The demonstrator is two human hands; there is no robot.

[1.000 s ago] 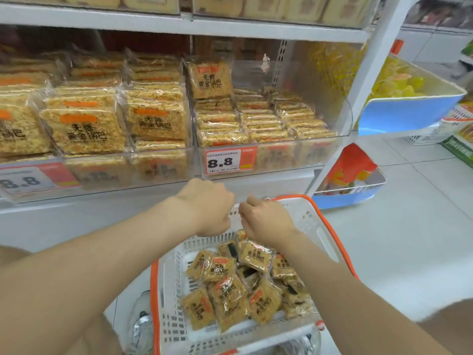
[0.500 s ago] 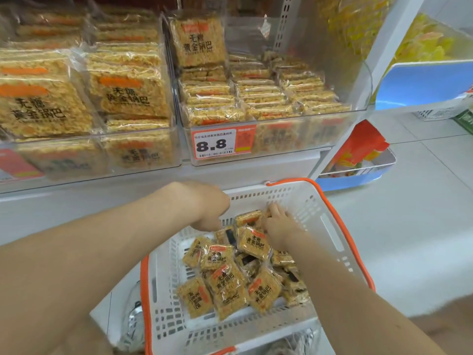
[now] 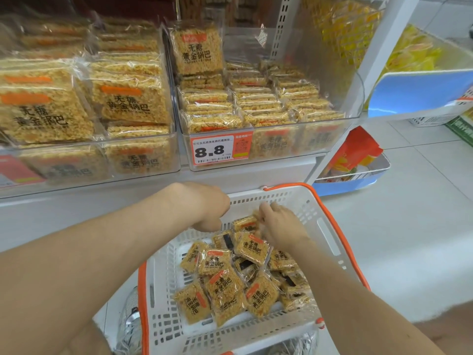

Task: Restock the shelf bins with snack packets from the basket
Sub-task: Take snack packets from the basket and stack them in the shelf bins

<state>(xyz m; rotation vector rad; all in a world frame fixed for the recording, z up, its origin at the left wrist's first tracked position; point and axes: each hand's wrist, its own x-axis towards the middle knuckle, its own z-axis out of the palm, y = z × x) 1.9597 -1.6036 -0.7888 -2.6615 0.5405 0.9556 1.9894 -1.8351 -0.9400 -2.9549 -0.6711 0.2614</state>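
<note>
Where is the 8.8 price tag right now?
The price tag sits mid-frame in the head view, on the front left corner of the right bin, above the basket.

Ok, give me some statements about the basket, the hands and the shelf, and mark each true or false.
1. The basket has an orange rim. True.
2. The price tag on the bin reads 6.5. False: it reads 8.8.
3. The right hand reaches into the basket. True.
4. The basket holds nothing. False: many packets lie in it.
5. The left hand is up in a shelf bin. False: it is down at the basket's far rim.
6. A lone packet stands upright at the back of the bin with the price tag. True.
</note>
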